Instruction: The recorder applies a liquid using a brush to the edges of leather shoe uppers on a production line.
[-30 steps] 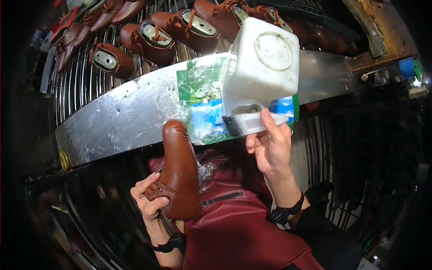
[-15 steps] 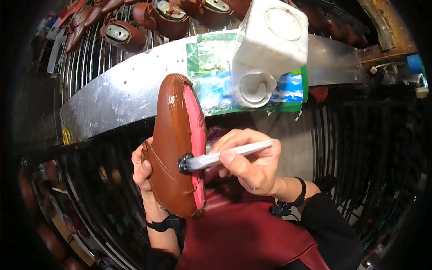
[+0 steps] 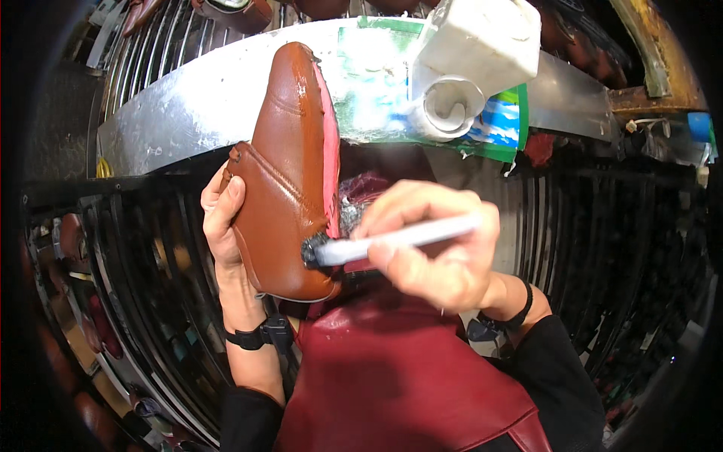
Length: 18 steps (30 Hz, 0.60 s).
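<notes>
A brown leather shoe upper (image 3: 282, 181), toe pointing away from me, is tilted on its side so that a strip of its pink underside (image 3: 330, 169) shows on the right. My left hand (image 3: 223, 215) grips it by the ankle opening on the left, fingers partly hidden behind. Between the fingers and thumb of my right hand (image 3: 433, 241) is a brush with a pale handle (image 3: 433, 231), slightly blurred. Its dark bristles (image 3: 312, 248) touch the lower edge of the shoe near the heel.
Ahead lies a curved metal shelf (image 3: 181, 109) with a green and blue sheet (image 3: 501, 124). On the sheet stands a white plastic container (image 3: 482, 45) with a round open mouth (image 3: 448, 109). Brown shoes (image 3: 237, 13) rest on the rack behind. A dark red apron (image 3: 407, 369) covers my lap.
The shoe has shifted away from me, its toe now over the metal shelf. The brush has slid along the edge toward the heel, and the shelf sits higher in view.
</notes>
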Tool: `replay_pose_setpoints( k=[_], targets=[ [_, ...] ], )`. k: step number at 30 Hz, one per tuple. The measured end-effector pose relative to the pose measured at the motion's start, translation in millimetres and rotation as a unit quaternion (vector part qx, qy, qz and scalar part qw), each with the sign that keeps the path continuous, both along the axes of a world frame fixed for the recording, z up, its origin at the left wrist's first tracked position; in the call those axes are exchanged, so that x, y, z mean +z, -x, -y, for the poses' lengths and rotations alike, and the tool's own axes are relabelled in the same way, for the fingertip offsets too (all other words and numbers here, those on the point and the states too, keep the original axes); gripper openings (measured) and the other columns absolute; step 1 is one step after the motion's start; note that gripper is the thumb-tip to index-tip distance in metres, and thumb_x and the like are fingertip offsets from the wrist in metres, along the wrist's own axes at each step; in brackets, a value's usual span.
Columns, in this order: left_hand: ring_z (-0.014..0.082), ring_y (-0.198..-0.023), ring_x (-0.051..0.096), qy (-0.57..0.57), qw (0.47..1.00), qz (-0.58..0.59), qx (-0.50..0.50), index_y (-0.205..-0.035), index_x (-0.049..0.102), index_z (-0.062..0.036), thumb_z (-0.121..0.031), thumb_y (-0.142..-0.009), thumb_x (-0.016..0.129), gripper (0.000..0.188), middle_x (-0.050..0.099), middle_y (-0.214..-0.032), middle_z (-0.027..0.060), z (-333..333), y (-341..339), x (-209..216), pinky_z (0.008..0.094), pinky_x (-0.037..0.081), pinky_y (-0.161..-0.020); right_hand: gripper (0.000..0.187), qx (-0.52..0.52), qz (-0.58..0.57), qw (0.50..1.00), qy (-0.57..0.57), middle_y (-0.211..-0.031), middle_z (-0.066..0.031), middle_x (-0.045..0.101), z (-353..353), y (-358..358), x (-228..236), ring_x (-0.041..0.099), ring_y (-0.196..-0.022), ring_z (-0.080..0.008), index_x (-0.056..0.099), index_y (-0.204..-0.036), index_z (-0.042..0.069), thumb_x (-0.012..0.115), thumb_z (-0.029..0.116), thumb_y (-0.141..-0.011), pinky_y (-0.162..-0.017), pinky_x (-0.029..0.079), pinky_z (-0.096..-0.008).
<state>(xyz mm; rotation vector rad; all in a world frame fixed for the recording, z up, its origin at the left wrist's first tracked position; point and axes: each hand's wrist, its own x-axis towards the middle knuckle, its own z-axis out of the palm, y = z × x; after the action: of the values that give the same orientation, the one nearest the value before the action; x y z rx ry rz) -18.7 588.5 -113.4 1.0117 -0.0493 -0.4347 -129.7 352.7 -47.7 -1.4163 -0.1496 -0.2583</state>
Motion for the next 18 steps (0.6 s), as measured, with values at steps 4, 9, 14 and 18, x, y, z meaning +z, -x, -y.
replay_pose_setpoints(
  k=[4, 9, 14, 18],
  targets=[
    [0.0231, -0.097, 0.076, 0.007, 0.999, -0.028, 0.022, -0.128, 0.064, 0.0079, -0.02, -0.101, 0.063, 0.04, 0.075, -0.113, 0.0171, 3.0, -5.4, 5.1, 0.0351, 0.062, -0.089, 0.021, 0.017, 0.065, 0.99, 0.122, -0.087, -0.0188, 0.073, -1.6, 7.9, 25.4, 0.073, -0.072, -0.0266, 0.07, -0.092, -0.007, 0.078, -0.003, -0.074, -0.067, 0.058, -0.0348],
    [0.0235, -0.096, 0.076, 0.029, 0.996, -0.074, 0.044, -0.128, 0.064, 0.0062, -0.024, -0.103, 0.061, 0.039, 0.075, -0.115, 0.0168, 7.9, -2.6, 8.6, 0.0354, 0.062, -0.088, 0.02, 0.057, 0.074, 0.993, 0.076, -0.088, -0.017, 0.075, 12.3, -11.0, 28.5, 0.074, -0.075, -0.0209, 0.071, -0.093, -0.009, 0.077, -0.003, -0.075, -0.068, 0.059, -0.0312],
    [0.0263, -0.097, 0.074, 0.08, 0.984, -0.16, 0.026, -0.125, 0.064, 0.0018, -0.033, -0.105, 0.061, 0.041, 0.073, -0.114, 0.0171, 9.6, -6.9, 14.6, 0.0411, 0.062, -0.088, 0.022, 0.049, 0.028, 0.989, 0.134, -0.099, -0.0227, 0.076, 15.1, -17.4, 43.1, 0.073, -0.084, -0.0234, 0.071, -0.095, -0.01, 0.073, -0.001, -0.075, -0.076, 0.059, -0.0338],
    [0.0283, -0.1, 0.075, 0.168, 0.962, -0.211, 0.05, -0.13, 0.063, -0.0007, -0.035, -0.107, 0.057, 0.042, 0.073, -0.117, 0.0172, 27.6, -2.3, 30.1, 0.0446, 0.062, -0.091, 0.026, 0.056, 0.074, 0.988, 0.126, -0.1, -0.0245, 0.075, 21.2, -23.3, 49.3, 0.073, -0.086, -0.0246, 0.071, -0.096, -0.009, 0.069, -0.002, -0.071, -0.078, 0.06, -0.0351]
  ],
)
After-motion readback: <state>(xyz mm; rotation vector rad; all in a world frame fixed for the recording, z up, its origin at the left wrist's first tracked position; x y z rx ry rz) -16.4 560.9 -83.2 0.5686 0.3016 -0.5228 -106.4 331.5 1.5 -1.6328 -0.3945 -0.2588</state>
